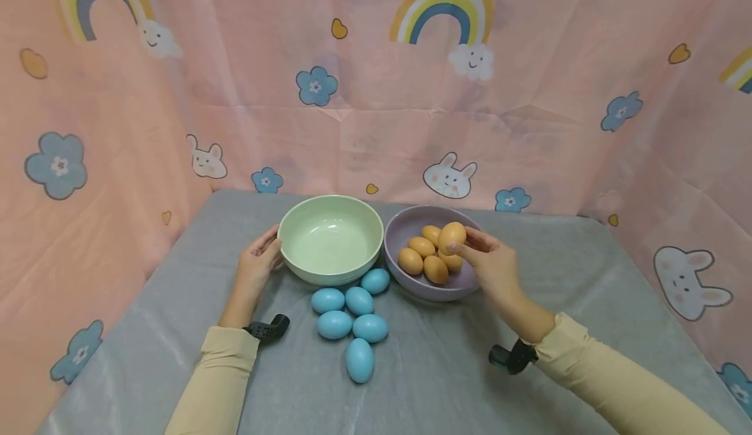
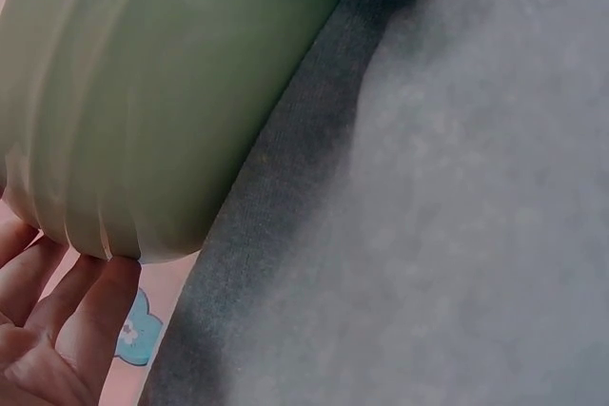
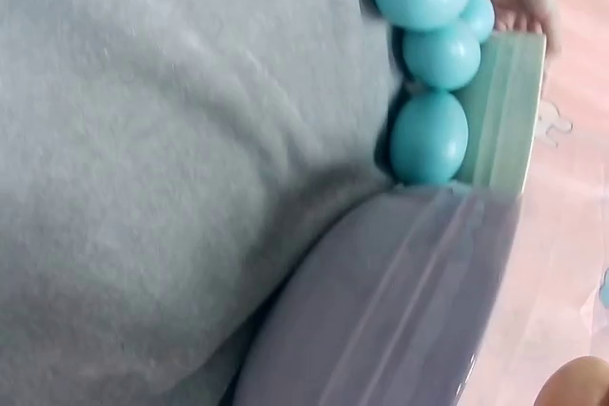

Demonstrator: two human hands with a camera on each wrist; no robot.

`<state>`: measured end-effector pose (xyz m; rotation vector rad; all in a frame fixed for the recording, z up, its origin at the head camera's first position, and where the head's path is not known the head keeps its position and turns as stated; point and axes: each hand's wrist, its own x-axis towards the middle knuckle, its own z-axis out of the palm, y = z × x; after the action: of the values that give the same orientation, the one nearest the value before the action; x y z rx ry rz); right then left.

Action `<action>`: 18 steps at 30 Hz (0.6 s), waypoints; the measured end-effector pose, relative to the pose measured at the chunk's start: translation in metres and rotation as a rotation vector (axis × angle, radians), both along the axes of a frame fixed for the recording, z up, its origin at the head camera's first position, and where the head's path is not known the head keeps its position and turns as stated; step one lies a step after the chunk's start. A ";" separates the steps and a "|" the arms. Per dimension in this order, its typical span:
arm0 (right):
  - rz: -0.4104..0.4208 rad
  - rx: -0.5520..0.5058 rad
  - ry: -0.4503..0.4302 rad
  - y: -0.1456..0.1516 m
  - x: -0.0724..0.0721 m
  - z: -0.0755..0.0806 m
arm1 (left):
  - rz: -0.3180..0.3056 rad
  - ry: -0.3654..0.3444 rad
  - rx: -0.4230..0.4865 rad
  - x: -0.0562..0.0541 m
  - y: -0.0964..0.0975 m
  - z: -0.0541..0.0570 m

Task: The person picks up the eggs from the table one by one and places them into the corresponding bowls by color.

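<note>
My right hand (image 1: 496,268) pinches a brown egg (image 1: 452,236) between thumb and fingers, over the purple bowl (image 1: 431,289). Inside that bowl lie several more brown eggs (image 1: 410,260). Only a small part of an egg (image 3: 576,385) shows in the right wrist view, at the bottom right corner. On the other side, my left hand (image 1: 255,268) rests its fingertips against the outer left wall of the pale green bowl (image 1: 331,268). The fingers (image 2: 100,311) look fairly straight against the ridged wall in the left wrist view. The green bowl's inside shows no eggs.
Several blue eggs (image 1: 335,324) lie in a loose cluster on the grey cloth (image 1: 446,370), in front of the bowls. The two bowls stand side by side, very close together. A pink patterned curtain (image 1: 264,63) rises behind the table and along both sides.
</note>
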<state>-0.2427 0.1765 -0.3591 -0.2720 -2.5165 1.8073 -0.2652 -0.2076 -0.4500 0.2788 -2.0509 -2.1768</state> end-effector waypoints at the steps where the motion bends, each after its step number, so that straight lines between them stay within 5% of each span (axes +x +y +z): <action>1: 0.000 -0.007 -0.001 0.001 -0.002 0.001 | 0.000 0.001 -0.002 0.000 0.000 0.000; 7: -0.001 -0.061 -0.002 0.004 -0.011 0.002 | -0.002 -0.012 -0.004 0.000 0.002 0.002; 18: -0.003 0.021 0.016 0.006 -0.032 -0.007 | 0.004 -0.017 0.005 0.000 0.000 0.002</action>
<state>-0.2751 0.1824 -0.3658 -0.2596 -2.5210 1.7743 -0.2652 -0.2071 -0.4478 0.3032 -2.0522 -2.1855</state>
